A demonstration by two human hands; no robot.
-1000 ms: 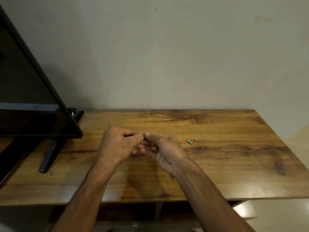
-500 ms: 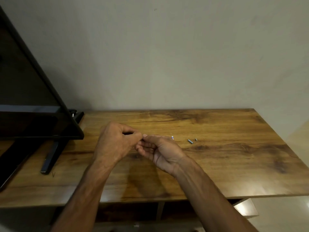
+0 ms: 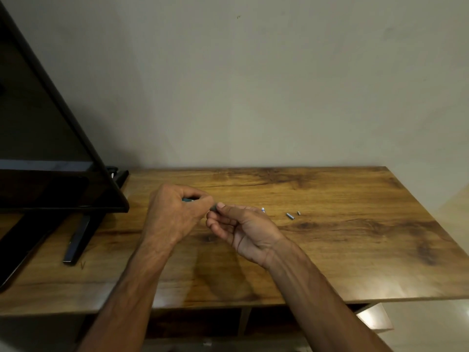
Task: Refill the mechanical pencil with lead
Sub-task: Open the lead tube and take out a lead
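Observation:
My left hand is closed around a dark teal mechanical pencil, of which only a short stretch shows between the fingers. My right hand pinches the pencil's dark end with thumb and forefinger. A white and blue tip pokes out just behind my right fingers; I cannot tell whether it lies on the table or in the hand. Two small metal parts, a longer one and a tiny one, lie on the wooden table to the right of my hands. No lead is visible.
A black flat screen on a black stand fills the left side of the table, close to my left hand. A plain wall rises behind the table. The table's front edge runs below my forearms, with shelf openings underneath.
Both hands stay joined at the pencil over the same spot. My right fingers have shifted slightly, and the white and blue tip behind them has come into view.

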